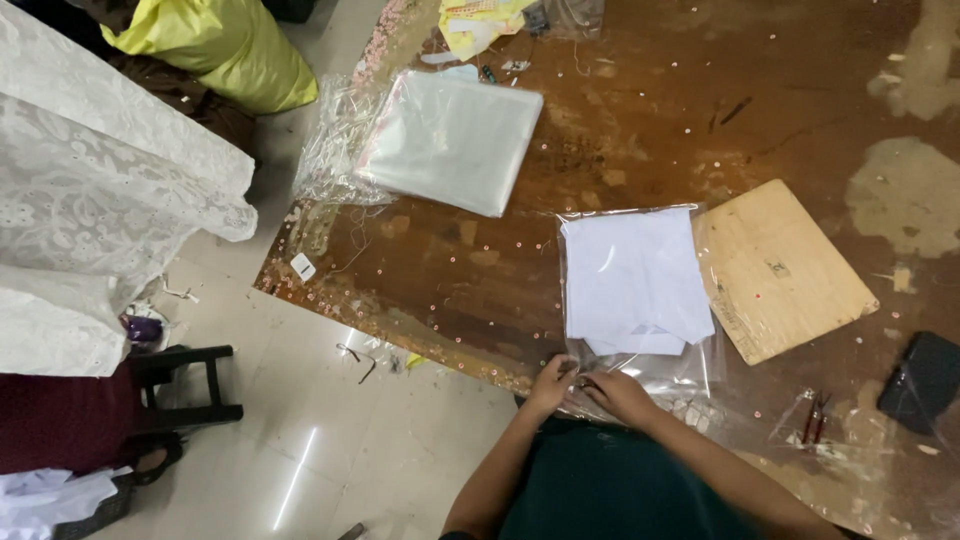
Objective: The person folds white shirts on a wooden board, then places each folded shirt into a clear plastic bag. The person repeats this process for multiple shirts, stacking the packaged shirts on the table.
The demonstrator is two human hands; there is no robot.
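Observation:
A clear plastic bag [690, 370] lies on the worn brown table [640, 130] with folded white cloth [632, 275] inside it. My left hand [553, 385] and my right hand [618, 393] meet at the bag's near open edge, fingers pinching the plastic there. The two hands touch each other at the table's front edge. A stack of empty clear bags [452, 140] rests further back to the left.
A plywood board [780, 268] lies right of the bag. A dark pouch [922, 380] and red-handled snips [812, 418] sit at the right. White lace fabric [90, 200] and a yellow sack [225, 45] are on the left, above a black stool [195, 390].

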